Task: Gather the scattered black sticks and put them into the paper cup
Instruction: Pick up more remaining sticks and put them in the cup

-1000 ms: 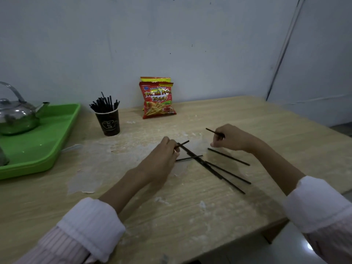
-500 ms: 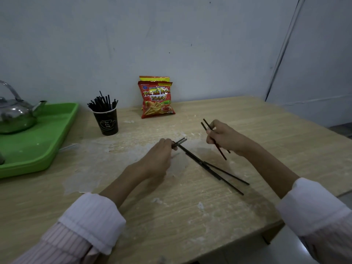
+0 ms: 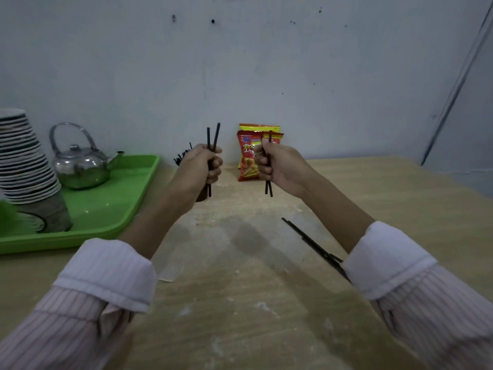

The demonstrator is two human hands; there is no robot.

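Your left hand grips two black sticks upright, mid-frame. Your right hand is closed on more sticks. Loose sticks lie on the surface, lower right. Paper cup mostly hidden behind left hand.

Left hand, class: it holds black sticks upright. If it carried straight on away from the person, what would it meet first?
Probably the paper cup of sticks, mostly hidden just behind the left hand; depth is uncertain from one view.
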